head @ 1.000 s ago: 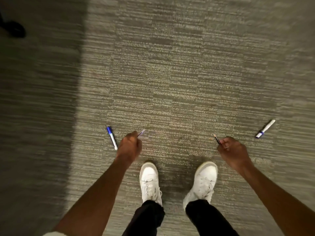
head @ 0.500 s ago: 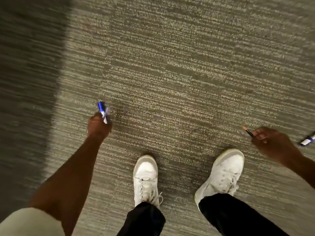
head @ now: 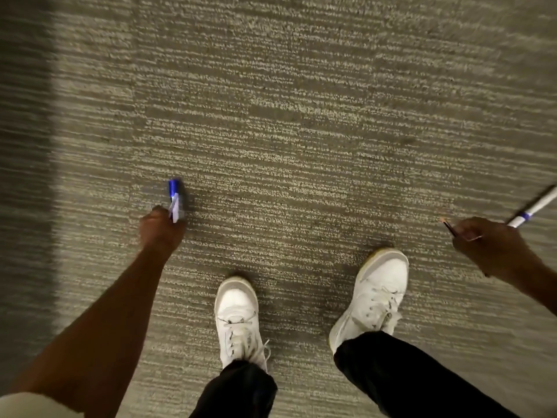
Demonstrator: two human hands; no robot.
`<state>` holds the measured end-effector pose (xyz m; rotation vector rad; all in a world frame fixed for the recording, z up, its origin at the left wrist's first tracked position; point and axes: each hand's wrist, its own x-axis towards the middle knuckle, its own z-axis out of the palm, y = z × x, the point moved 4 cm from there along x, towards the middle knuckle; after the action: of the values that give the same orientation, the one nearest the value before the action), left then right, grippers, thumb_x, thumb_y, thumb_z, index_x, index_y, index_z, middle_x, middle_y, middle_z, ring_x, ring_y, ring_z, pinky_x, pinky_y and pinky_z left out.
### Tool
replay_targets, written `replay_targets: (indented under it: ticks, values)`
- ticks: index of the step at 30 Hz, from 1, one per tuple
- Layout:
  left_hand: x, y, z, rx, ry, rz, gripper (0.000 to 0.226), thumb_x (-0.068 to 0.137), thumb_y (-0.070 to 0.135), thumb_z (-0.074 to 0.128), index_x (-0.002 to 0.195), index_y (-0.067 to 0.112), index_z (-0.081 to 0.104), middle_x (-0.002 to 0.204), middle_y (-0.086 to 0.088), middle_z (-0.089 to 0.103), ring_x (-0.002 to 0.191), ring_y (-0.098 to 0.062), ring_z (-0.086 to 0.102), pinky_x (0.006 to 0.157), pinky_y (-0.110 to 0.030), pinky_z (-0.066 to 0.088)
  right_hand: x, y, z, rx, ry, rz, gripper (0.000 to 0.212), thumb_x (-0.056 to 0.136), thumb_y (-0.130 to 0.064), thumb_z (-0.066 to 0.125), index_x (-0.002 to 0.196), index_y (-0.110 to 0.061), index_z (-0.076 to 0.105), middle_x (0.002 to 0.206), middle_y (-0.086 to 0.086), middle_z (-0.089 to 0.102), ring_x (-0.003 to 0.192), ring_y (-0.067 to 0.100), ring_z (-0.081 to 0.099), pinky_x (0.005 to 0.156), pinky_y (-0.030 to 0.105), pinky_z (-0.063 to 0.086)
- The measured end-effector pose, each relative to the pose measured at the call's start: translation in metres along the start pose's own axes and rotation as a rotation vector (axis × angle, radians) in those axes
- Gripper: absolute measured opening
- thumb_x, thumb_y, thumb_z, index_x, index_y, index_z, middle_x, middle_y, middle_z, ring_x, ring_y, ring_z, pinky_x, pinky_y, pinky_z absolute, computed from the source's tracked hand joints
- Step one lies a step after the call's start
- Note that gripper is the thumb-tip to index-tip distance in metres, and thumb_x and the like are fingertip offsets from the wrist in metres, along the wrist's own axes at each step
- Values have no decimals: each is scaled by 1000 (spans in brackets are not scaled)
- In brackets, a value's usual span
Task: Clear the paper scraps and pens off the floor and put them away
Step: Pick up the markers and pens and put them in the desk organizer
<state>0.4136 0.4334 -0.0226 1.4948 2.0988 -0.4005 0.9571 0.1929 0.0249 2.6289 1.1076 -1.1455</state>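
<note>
My left hand (head: 161, 232) is closed around a white marker with a blue cap (head: 174, 193), whose cap sticks up out of the fist; a thin pen seems to be held with it. My right hand (head: 489, 247) grips a thin dark pencil (head: 449, 228), tip pointing up-left. A white marker with a blue band (head: 535, 208) lies on the carpet at the right edge, its near end right at my right hand's knuckles. Whether the hand touches it I cannot tell. No paper scraps are in sight.
Grey-beige striped carpet (head: 301, 116) fills the view, with a darker shaded strip (head: 24, 176) along the left. My two white sneakers (head: 238, 318) (head: 376, 294) and dark trouser legs stand at the bottom centre.
My left hand moved left and took the blue-capped marker off the carpet. My right hand, still holding the pencil, moved right up to the white marker.
</note>
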Motion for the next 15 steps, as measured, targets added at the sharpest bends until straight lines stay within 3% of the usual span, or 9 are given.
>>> replay_targets:
  ticks: [4, 6, 8, 9, 10, 11, 15]
  values:
    - [-25, 48, -13, -22, -67, 71, 35, 80, 21, 68, 102, -3, 57, 97, -28, 67, 91, -42, 63, 74, -38, 45, -10, 2, -4, 134, -62, 31, 17, 80, -2, 70, 86, -15, 60, 79, -1, 62, 66, 2, 55, 67, 10, 40]
    - [-43, 83, -23, -51, -65, 149, 33, 81, 19, 68, 100, -3, 55, 94, -27, 65, 88, -41, 63, 71, -36, 42, -20, 6, -20, 159, 2, 68, 19, 79, -3, 70, 85, -18, 60, 80, -1, 62, 74, 13, 57, 66, 2, 37]
    - [-62, 117, -29, -82, -74, 209, 27, 81, 18, 69, 96, 1, 54, 82, -18, 62, 70, -31, 61, 59, -28, 40, -26, 4, -35, 217, 36, 96, 17, 80, -3, 69, 87, -17, 62, 86, 2, 63, 81, 17, 56, 68, 4, 37]
    - [-71, 133, -31, -113, -81, 229, 23, 81, 18, 69, 92, 5, 53, 72, -9, 58, 57, -16, 55, 50, -24, 37, -28, 3, -43, 234, 55, 119, 13, 81, -5, 69, 89, -14, 64, 85, 1, 62, 81, 17, 55, 69, 10, 37]
    - [-80, 148, -31, -152, -83, 243, 21, 81, 17, 68, 89, 9, 50, 65, -2, 52, 48, -4, 48, 43, -19, 33, -30, 4, -51, 256, 73, 151, 11, 81, -7, 68, 89, -14, 64, 82, -1, 61, 80, 16, 55, 68, 12, 35]
    - [-88, 165, -31, -183, -84, 264, 22, 82, 16, 68, 87, 11, 47, 62, 1, 47, 43, -3, 45, 40, -16, 32, -31, 7, -58, 292, 89, 186, 9, 82, -9, 67, 88, -15, 64, 79, -3, 60, 77, 16, 55, 64, 11, 35]
    - [-120, 224, -22, -252, -145, 396, 20, 87, 13, 62, 89, 9, 42, 59, 4, 44, 41, -9, 50, 36, -12, 36, -26, 24, -70, 385, 117, 347, 10, 84, -16, 63, 93, -20, 65, 82, 0, 63, 73, 16, 57, 47, 11, 36]
